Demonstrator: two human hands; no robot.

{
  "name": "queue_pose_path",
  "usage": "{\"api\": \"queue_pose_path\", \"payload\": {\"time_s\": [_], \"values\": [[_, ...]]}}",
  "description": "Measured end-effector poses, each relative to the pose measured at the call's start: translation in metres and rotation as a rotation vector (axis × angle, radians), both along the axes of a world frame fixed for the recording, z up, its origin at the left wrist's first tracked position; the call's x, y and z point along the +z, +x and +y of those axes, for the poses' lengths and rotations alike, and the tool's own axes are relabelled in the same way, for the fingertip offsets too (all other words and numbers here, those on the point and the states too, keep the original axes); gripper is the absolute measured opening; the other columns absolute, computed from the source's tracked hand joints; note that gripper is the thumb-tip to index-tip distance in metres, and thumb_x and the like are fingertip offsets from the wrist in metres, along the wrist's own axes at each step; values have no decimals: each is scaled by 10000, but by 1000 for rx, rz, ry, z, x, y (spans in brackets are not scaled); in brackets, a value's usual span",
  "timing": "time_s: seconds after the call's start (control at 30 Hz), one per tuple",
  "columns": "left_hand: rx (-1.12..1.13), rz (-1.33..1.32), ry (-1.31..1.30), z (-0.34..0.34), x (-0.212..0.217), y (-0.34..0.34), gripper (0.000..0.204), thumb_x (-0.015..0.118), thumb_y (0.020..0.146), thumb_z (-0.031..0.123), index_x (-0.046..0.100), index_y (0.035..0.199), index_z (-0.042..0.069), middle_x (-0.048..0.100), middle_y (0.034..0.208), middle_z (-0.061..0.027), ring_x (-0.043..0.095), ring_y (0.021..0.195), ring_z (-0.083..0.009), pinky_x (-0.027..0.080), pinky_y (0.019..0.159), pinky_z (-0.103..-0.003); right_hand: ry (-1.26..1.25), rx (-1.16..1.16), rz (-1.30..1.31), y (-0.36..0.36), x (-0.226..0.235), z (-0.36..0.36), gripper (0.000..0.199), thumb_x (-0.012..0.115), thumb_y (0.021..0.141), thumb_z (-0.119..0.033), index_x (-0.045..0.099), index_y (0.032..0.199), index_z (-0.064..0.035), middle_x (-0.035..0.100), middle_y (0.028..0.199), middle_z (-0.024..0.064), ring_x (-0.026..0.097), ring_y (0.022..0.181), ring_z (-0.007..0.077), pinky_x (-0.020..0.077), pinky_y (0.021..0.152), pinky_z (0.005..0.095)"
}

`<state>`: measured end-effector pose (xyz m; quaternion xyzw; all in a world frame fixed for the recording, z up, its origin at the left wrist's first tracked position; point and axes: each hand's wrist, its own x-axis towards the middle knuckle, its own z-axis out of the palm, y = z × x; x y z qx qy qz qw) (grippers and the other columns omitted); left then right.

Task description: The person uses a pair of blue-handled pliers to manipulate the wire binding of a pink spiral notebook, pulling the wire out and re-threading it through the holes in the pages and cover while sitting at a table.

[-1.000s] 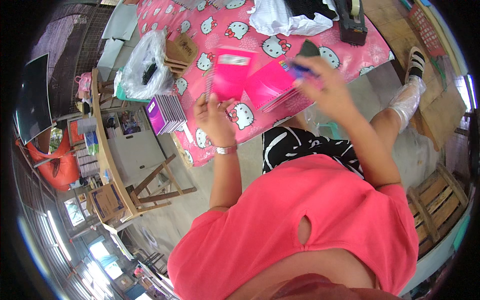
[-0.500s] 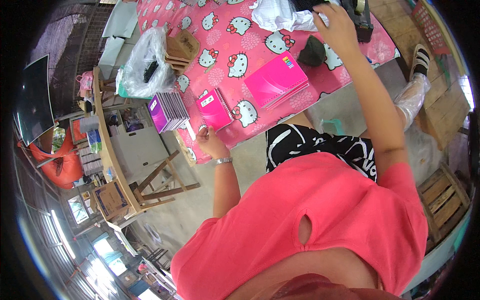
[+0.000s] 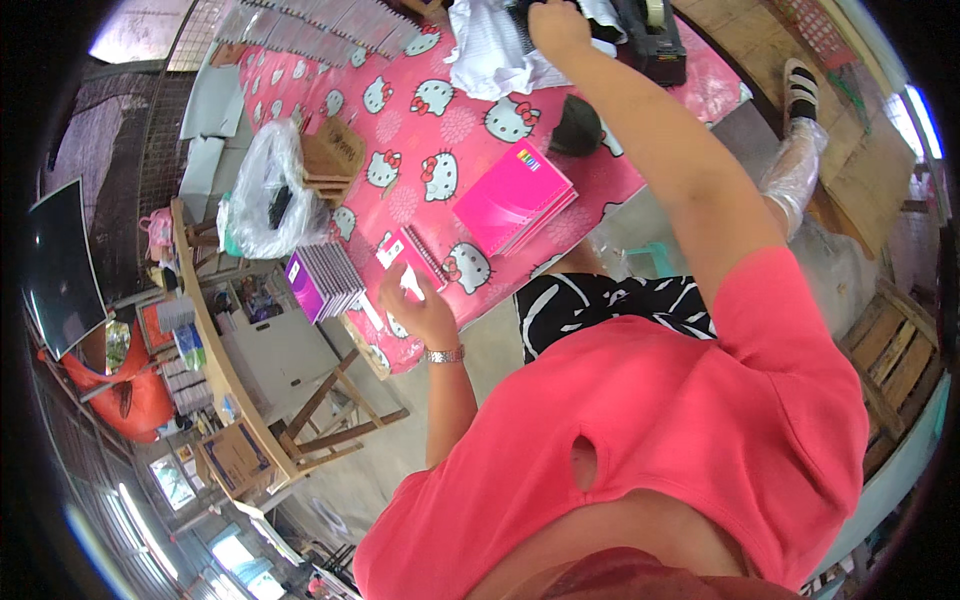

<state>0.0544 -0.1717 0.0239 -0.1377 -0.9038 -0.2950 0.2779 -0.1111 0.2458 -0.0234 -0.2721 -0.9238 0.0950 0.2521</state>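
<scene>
My left hand [image 3: 424,315] is raised over the near left edge of the table, thumb and fingers closed around a small white piece [image 3: 411,284]. Just beyond it lies a small pink spiral notebook [image 3: 418,258]. To its left stands a row of purple spiral notebooks [image 3: 325,283]. At the far side, my right hand [image 3: 560,32] reaches to a dark bundle [image 3: 521,25] on crumpled white wrapping [image 3: 492,55]. Its fingers are bent, and what they grip, if anything, is hidden. Between the hands sits a stack of larger pink notebooks [image 3: 512,197].
A dark lump [image 3: 577,127] and a black tape dispenser [image 3: 655,50] are at the table's right. Left lie a clear plastic bag [image 3: 262,205] and brown wooden blocks [image 3: 332,155]. Wrapped spiral-bound bundles [image 3: 345,25] are at the far edge. A wooden bench [image 3: 225,360] stands left.
My left hand has lifted off the small notebook's near corner, with the white piece now showing in it. My right hand has reached farther onto the dark bundle. The whole view has shifted.
</scene>
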Motion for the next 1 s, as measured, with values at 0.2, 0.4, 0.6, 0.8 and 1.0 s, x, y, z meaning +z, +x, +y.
{"api": "queue_pose_path", "payload": {"time_s": [0.2, 0.4, 0.6, 0.8, 1.0], "values": [[-645, 7, -310, 124, 66, 7, 322, 755, 746, 105, 633, 1039, 52, 636, 1093, -121, 581, 1041, -327, 460, 907, -438, 57, 88, -50, 19, 29, -3, 208, 566, 848, -123, 722, 948, -31, 687, 1008, 196, 680, 946, 355, 583, 744, 432], [-655, -99, -551, 134, 60, 6, 312, 721, 776, 157, 637, 1062, 65, 623, 1059, -109, 596, 965, -316, 503, 817, -412, -214, 160, -147, 30, 47, 9, 185, 539, 888, -127, 671, 941, -8, 673, 992, 203, 688, 920, 371, 582, 765, 439], [-783, -278, -388, 121, 91, 3, 258, 655, 811, 93, 640, 1065, 54, 644, 1004, -143, 607, 940, -331, 510, 796, -415, -187, 88, -84, 27, 40, 1, 216, 555, 861, -117, 734, 939, -26, 702, 990, 213, 698, 929, 376, 574, 803, 443], [-649, -88, -390, 115, 91, -10, 193, 598, 850, 66, 632, 1039, 49, 647, 959, -122, 587, 941, -327, 421, 857, -430, -306, 49, -13, 35, 59, 6, 262, 647, 828, -153, 695, 1079, -100, 694, 963, 173, 673, 941, 343, 537, 841, 424], [-633, -41, -341, 120, 81, -9, 172, 638, 839, 109, 611, 1004, 67, 610, 934, -99, 555, 913, -282, 368, 897, -425, -355, 698, 567, 106, 78, -12, 271, 621, 879, -182, 698, 1124, -96, 600, 1023, 128, 601, 933, 278, 481, 853, 358]]}}
